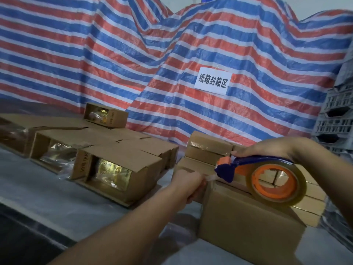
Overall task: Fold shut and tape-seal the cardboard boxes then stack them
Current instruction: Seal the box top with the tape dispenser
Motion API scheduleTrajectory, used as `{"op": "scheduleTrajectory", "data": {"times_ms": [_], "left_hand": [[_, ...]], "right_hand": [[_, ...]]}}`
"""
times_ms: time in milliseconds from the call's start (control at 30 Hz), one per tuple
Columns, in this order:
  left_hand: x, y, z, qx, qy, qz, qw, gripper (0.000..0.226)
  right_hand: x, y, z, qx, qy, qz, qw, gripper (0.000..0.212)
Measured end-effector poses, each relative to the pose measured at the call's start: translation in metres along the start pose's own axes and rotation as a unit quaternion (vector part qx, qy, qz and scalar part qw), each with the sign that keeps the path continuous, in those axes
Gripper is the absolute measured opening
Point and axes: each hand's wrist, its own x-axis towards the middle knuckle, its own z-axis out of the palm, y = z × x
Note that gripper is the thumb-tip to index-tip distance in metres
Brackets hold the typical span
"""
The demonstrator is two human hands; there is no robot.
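A striped tarp of red, blue and white woven plastic hung crumpled across the whole back, with one white paper sign stuck on it at 1 o'clock. Below lay a grey tabletop under clear film. At 9 o'clock sat at least four open cardboard boxes, glossy packets showing inside. At 3 o'clock stood a stack of sealed boxes. The box being taped was at 5 o'clock, flaps shut. The right hand gripped the blue-and-orange dispenser atop it, fingers curled over the frame. The left hand pinched the clear tape end at the box's far left corner.
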Motion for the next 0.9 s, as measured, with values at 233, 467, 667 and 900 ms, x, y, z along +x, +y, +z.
{"op": "scheduleTrajectory", "data": {"times_ms": [233,467,667,900], "left_hand": [[0.015,-0.012,0.003,0.054,0.015,-0.007,0.998,0.013],[0.02,-0.017,0.01,0.072,-0.016,-0.049,0.996,0.025],[0.012,-0.024,0.012,0.076,-0.017,-0.055,0.995,0.04],[0.015,-0.003,0.004,0.07,0.043,0.052,0.995,0.026]], "right_hand": [[0.006,0.001,-0.002,0.001,-0.013,0.001,1.0,0.074],[0.009,0.005,-0.002,0.012,0.024,-0.033,0.999,0.078],[0.007,0.002,-0.002,-0.001,0.001,-0.005,1.0,0.078],[0.008,0.002,-0.002,-0.016,-0.004,-0.019,1.0,0.075]]}}
